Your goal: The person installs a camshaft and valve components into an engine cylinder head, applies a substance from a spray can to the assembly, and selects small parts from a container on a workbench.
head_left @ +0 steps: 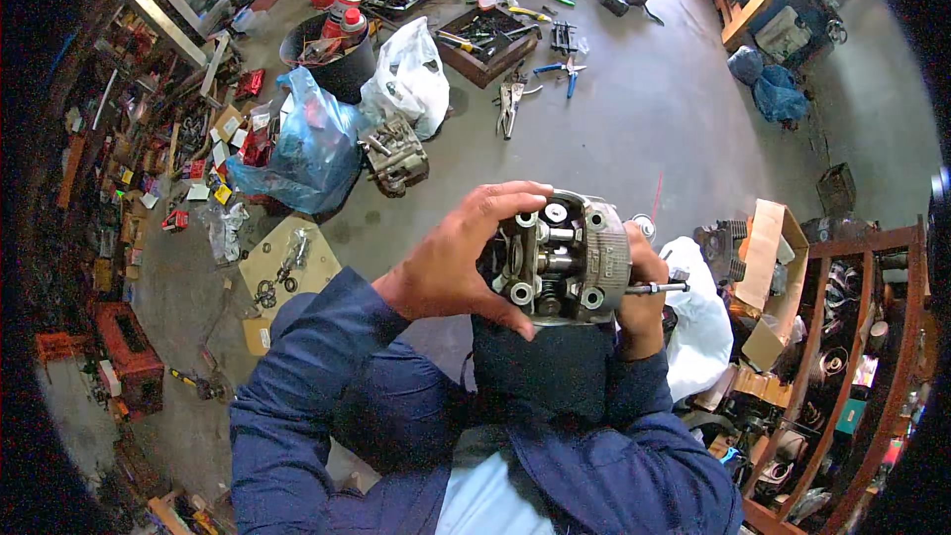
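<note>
Evidently, assembly or dismantling work on an engine part is in hand. The grey, box-shaped metal cylinder head [606, 260] is held clear of the floor, in front of the crouched person's body, its exposed cavity showing a shaft and a spring. The left hand [446, 253] clasps its left side, fingers over the far edge and thumb beneath the near one. The right hand [646, 266] stands against the right side, partly hidden behind the casting; whether its fingers pinch anything, I cannot tell. A slim, silvery metal rod [668, 287] projects rightward just beside that hand.

In my judgement, the step concerns the rod and the fitted parts; whether it is going in or coming out cannot be established. The next move appears to call for a steady left clasp and a straight push or pull by the right hand.

Far left on the grey floor [644, 119] lies a second dull-grey metal casting [398, 160]; beyond the work, well apart, lie silvery metal locking pliers [509, 111].
</note>
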{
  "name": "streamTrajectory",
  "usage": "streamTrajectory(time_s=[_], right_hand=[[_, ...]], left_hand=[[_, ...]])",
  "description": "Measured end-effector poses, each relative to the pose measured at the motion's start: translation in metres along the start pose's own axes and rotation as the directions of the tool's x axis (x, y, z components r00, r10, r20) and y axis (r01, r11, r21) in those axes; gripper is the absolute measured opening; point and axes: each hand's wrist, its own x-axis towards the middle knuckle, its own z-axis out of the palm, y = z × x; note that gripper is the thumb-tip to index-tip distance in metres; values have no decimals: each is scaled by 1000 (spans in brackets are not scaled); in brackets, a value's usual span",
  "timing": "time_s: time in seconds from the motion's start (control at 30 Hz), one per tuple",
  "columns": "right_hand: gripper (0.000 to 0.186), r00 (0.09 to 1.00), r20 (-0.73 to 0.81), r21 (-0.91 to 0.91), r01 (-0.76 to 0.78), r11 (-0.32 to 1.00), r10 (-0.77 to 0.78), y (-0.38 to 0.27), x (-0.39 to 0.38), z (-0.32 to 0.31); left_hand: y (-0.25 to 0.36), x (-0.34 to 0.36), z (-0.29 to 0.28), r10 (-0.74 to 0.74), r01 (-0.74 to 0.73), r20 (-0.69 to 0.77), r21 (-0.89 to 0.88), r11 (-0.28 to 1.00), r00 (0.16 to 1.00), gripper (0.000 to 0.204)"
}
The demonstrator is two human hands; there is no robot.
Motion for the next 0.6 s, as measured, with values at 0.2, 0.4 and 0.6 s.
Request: streamTrajectory(time_s=[0.2,0.4,0.6], right_hand=[[13,997,82,-149,-1,989,13,1,4,-5],[14,997,-71,45,-37,998,40,-1,3,-1],[12,999,32,-139,17,990,-13,-5,1,-5]], left_hand=[[-5,-3,-2,26,-26,-5,-9,1000,1000,118],[0,2,-1,-7,8,25,-48,999,1000,117],[-14,-3,4,15,-17,-10,-249,968,1000,104]])
